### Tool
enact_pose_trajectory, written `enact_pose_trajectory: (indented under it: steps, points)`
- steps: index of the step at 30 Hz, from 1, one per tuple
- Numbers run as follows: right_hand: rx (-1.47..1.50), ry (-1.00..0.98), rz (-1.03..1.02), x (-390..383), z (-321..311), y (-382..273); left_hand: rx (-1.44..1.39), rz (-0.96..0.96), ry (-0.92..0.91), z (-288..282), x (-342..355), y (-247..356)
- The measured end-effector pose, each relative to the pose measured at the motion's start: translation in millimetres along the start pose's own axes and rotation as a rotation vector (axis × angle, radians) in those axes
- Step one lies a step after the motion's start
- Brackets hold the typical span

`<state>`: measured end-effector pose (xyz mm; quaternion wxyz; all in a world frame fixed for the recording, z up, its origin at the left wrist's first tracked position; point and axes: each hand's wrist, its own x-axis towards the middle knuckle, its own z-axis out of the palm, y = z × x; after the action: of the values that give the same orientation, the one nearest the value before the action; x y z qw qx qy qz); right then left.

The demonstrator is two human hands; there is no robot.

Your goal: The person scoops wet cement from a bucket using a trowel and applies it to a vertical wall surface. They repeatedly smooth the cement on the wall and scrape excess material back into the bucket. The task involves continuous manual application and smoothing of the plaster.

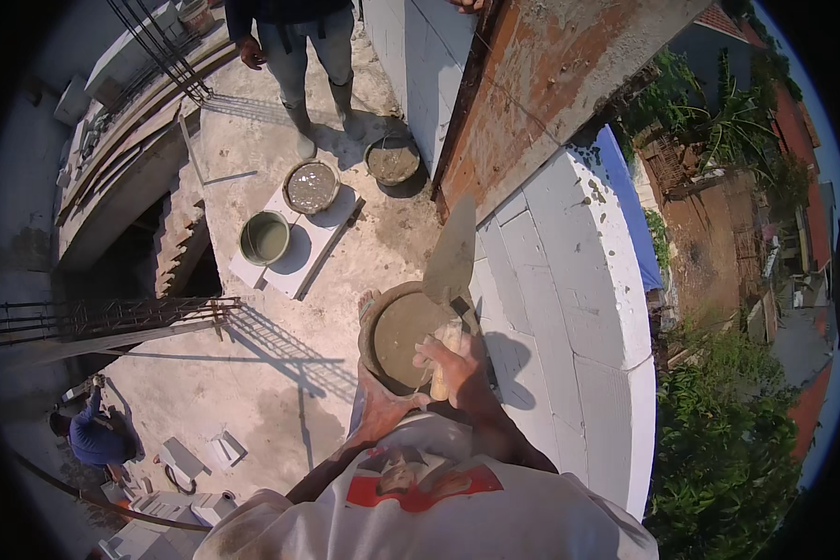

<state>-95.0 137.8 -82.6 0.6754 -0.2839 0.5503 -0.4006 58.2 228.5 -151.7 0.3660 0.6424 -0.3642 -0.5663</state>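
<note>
Clasping trowel [450, 250] by handle: right hand [455, 366], grip clamped. Left hand [387, 408] lies against near rim of mortar bucket [368, 341]; fingers hidden, cannot tell how firmly it holds. Bucket sits just before person's torso [541, 518], beside block wall [551, 308]. Mortar [409, 327] already in, surface fairly level, good amount left. Blade reaches past far rim. Wall bounds right side; most room lies leftward over floor [359, 266], up to white slab [287, 283] bearing two buckets [244, 241].
</note>
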Motion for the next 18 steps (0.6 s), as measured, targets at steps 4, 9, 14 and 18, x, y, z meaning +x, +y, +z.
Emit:
enact_pose_trajectory:
  steps: [4,9,14,18]
  points:
    - [0.061,-0.066,0.019,-17,-28,-9,0.131,0.032,0.086,28,-18,10]
    - [0.169,-0.089,0.020,-20,-36,-13,0.223,0.031,0.161,48,-22,9]
    - [0.211,-0.218,-0.001,1,-41,-11,0.166,-0.144,0.161,42,-12,17]
    - [-0.484,-0.148,-0.191,20,-75,-28,0.040,-0.243,0.149,34,10,8]
